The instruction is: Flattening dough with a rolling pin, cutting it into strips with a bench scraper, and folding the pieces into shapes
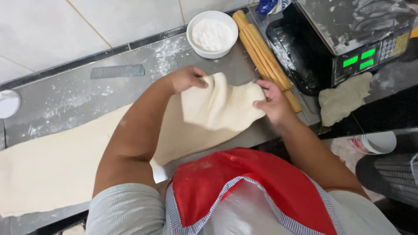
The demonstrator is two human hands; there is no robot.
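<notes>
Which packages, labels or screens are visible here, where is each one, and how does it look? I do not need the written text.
Scale display: front of the flour-dusted scale at upper right; two small glowing green rectangles on a black panel.
Keypad: right of the display; a small grid of pale buttons.
Bag: top edge, behind the rolling pins; crumpled, blue and white, mostly cut off.
Tub: right, below counter level; round, white, with a red band.

The dough sheet (56,161) runs off the left edge, and the left forearm hides part of it. Left of the dough, a white lid (8,103) is cut by the same edge. Right of the dough, the scale (348,39) is cropped at the top, and its green digits are too blurred to tell.
</notes>
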